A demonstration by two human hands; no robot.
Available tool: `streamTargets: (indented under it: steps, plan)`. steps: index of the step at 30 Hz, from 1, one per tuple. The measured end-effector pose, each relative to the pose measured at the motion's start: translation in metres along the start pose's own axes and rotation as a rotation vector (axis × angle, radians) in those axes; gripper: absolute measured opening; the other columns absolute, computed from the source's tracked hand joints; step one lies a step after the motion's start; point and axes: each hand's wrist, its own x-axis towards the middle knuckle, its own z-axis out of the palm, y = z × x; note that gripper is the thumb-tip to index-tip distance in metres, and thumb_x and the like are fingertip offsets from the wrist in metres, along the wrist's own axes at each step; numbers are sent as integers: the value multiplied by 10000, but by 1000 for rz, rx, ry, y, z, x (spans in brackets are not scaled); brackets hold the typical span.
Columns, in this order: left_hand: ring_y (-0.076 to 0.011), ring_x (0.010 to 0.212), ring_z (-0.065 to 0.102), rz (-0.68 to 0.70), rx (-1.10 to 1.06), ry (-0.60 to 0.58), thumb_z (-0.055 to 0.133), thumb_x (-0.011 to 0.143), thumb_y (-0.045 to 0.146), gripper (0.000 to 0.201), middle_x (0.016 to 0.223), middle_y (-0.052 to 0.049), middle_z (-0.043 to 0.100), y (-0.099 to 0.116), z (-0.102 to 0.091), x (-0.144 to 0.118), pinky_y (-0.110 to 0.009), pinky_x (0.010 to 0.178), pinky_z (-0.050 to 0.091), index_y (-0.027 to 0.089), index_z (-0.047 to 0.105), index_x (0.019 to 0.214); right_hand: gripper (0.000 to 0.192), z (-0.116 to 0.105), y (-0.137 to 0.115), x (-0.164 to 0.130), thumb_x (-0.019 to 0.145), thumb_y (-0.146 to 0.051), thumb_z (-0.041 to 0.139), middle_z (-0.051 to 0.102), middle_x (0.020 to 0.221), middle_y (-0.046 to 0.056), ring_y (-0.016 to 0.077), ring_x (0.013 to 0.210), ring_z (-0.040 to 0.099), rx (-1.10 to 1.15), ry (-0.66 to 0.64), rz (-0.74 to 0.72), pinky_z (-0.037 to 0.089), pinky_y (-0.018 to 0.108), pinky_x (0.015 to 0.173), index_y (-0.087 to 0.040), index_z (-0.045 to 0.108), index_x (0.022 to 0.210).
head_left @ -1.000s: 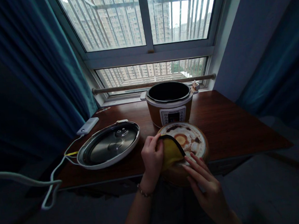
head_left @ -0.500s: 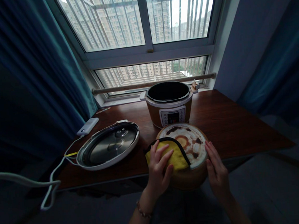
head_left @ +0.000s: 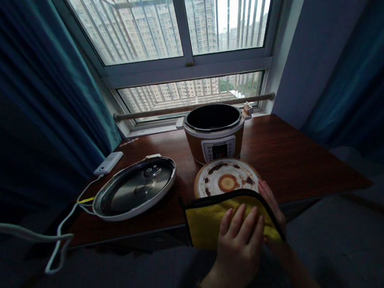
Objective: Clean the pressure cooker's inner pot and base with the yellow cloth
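The yellow cloth with black edging (head_left: 203,225) is spread across the near part of a round disc with a stained white face (head_left: 225,172), close to the front edge of the wooden table (head_left: 300,162). It looks soft, light and floppy, so it should fold readily and come to no harm from rough handling; the stiffer-looking black border seems the surest place to pinch it. The left hand (head_left: 241,244) lies on the cloth with its fingers extended and slightly spread, not closed around it. The right hand (head_left: 272,202) is at the disc's right edge, partly covered by the cloth, so its grip cannot be told. The disc appears rigid and heavier, probably best steadied by its brown rim. Just beyond it stands the open electric cooker (head_left: 215,135); to the left rests a white-rimmed lid (head_left: 140,183), its metallic inner side facing up.
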Motion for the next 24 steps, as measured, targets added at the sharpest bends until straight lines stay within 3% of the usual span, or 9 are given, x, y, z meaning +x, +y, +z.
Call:
streamTargets:
  steps: [4, 7, 10, 14, 18, 21, 24]
  plan:
    - [-205, 1184, 468, -21, 12, -63, 482, 849, 250, 366, 1258, 2, 560, -9, -5, 2, -362, 1008, 289, 238, 541, 1210, 451, -1, 2, 3, 914, -286, 336, 397, 1383, 101, 272, 1276, 364, -1, 32, -42, 359, 519, 1007, -198, 357, 1356]
    - [-216, 1164, 484, -140, -16, -140, 473, 854, 256, 350, 1241, -15, 573, -28, -17, 10, -396, 1001, 307, 251, 555, 1195, 422, -1, 1, 5, 908, -198, 322, 432, 1361, 78, 251, 1261, 389, -1, 58, -19, 359, 512, 1008, -219, 418, 1318]
    - [-230, 1167, 478, -246, -77, -254, 441, 875, 282, 324, 1237, -25, 574, -57, -23, 24, -455, 1010, 304, 272, 574, 1170, 426, -1, 1, 5, 892, -172, 338, 445, 1350, 72, 246, 1255, 397, 4, 61, -18, 356, 513, 1011, -222, 440, 1303]
    - [-243, 1212, 436, -241, -226, -356, 453, 872, 330, 324, 1270, -36, 545, -106, -18, 48, -505, 1038, 269, 293, 577, 1169, 431, 1, 2, 4, 889, -171, 334, 448, 1345, 71, 249, 1251, 401, 10, 80, -19, 356, 520, 1009, -222, 440, 1303]
    - [-231, 1229, 425, -326, -571, -300, 497, 845, 334, 313, 1293, -44, 520, -152, 0, 61, -425, 1054, 302, 262, 617, 1125, 438, 3, 0, 5, 891, -175, 336, 440, 1351, 70, 249, 1258, 391, -15, 76, -15, 358, 518, 1007, -227, 417, 1319]
    - [-246, 1228, 430, -547, -926, -217, 502, 834, 336, 334, 1315, -64, 498, -168, 12, 58, -397, 1055, 310, 212, 626, 1118, 431, 5, -2, 5, 896, -187, 328, 448, 1343, 76, 248, 1257, 391, -40, 89, -7, 363, 517, 1004, -217, 413, 1317]
    - [-253, 1151, 510, -806, -1325, -147, 488, 834, 351, 393, 1239, -77, 564, -170, 21, 48, -412, 1009, 370, 192, 571, 1184, 425, 6, -4, 6, 898, -190, 318, 455, 1335, 83, 249, 1256, 393, -48, 102, -12, 364, 517, 1004, -205, 418, 1311]
